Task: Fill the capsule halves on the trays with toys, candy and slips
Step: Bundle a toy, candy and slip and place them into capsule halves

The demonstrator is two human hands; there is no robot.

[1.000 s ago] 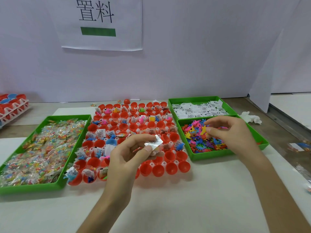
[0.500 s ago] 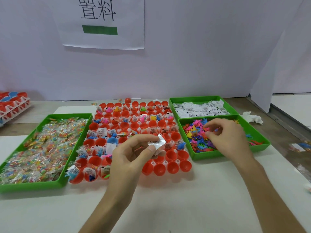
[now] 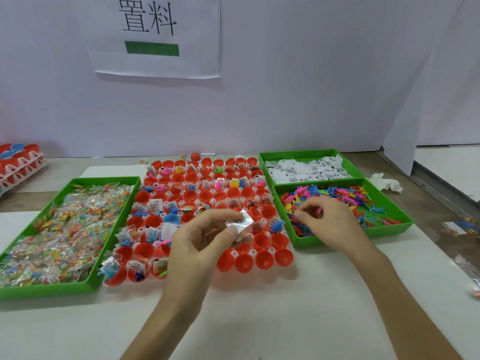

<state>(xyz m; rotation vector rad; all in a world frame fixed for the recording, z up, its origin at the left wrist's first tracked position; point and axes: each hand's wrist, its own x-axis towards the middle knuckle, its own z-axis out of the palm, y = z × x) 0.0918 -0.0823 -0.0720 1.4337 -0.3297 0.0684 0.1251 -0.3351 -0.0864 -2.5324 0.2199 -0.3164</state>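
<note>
Your left hand point(image 3: 197, 245) has a slip over the capsules; your right hand point(image 3: 335, 224) is in the toy tray.

Largest first: the white tabletop point(image 3: 259, 320) carries everything. On your left is the big green plastic tray point(image 3: 52, 291) of clear-wrapped coloured candy point(image 3: 65, 229). In the centre is the grid of red plastic capsule halves point(image 3: 262, 261): many hold toys and slips, and the front-right ones are bare. On your right is the green tray point(image 3: 389, 228) of small multicoloured plastic toys point(image 3: 337, 192). Behind it, touching, is the green tray point(image 3: 298, 153) of white printed paper slips point(image 3: 306, 171). Your left thumb and forefinger clamp one white printed slip point(image 3: 240, 222) above the grid's front-right part. Your right fingers are curled down into the toy pile. They may be pinching a toy, but I can't tell.
</note>
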